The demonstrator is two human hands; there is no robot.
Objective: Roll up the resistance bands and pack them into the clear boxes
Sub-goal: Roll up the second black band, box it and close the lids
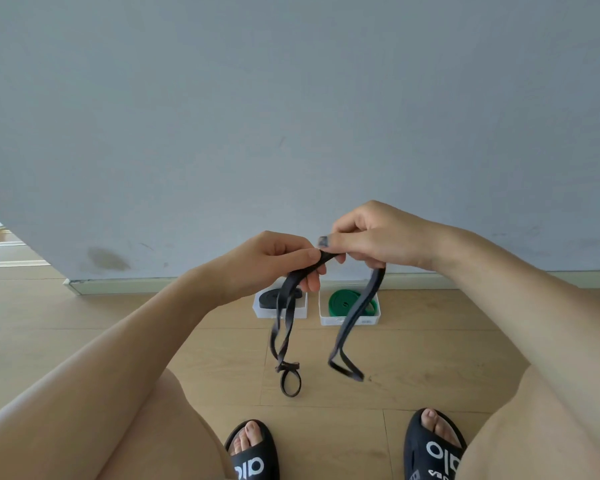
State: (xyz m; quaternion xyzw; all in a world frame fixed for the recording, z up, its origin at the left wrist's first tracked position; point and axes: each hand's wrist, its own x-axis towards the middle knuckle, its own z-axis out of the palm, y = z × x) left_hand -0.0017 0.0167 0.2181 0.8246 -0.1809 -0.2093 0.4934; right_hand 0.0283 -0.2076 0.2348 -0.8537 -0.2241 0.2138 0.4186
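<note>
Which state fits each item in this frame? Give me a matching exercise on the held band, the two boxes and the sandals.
Column 1:
1. thin black band
2. left clear box
3. right clear box
4. black sandals

Column 2:
A. holds a rolled green band
B. worn on the feet, near the bottom edge
C. gripped by the left hand and right hand, ends dangling
D. holds a coiled black band

Pairs: 1-C, 2-D, 3-A, 4-B
</note>
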